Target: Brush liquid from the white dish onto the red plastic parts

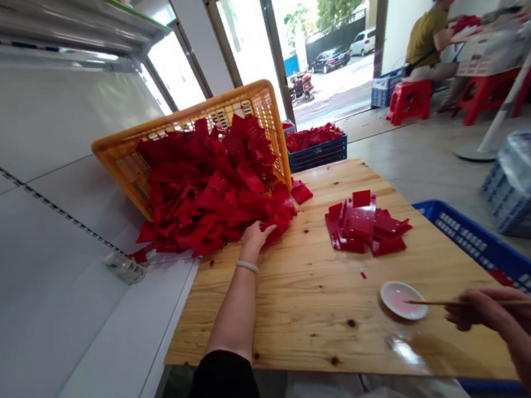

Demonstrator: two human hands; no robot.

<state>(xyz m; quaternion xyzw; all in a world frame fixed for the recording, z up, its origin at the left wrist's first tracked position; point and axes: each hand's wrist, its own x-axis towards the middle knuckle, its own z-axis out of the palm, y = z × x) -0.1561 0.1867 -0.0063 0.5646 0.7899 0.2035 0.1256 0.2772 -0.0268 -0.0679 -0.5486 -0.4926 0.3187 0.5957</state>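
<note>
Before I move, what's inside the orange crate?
A heap of red pieces fills much of the crate and spills onto the table. Anything buried in the heap is covered, as is the crate's lower inside.

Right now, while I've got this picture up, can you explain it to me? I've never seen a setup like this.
There's no machine here, just a person's two bare hands. The one picture comes from a camera worn on their head, looking forward and down. On the wooden table, a big heap of red pieces spills from a tipped orange basket. A smaller red pile lies farther right, and nearer the person is a small white dish, pinkish inside. The left hand is at the heap's front edge; whether it grips a piece is unclear. The right hand holds a thin stick, perhaps a brush, its tip at the dish. Someone else sits in the background.
</note>
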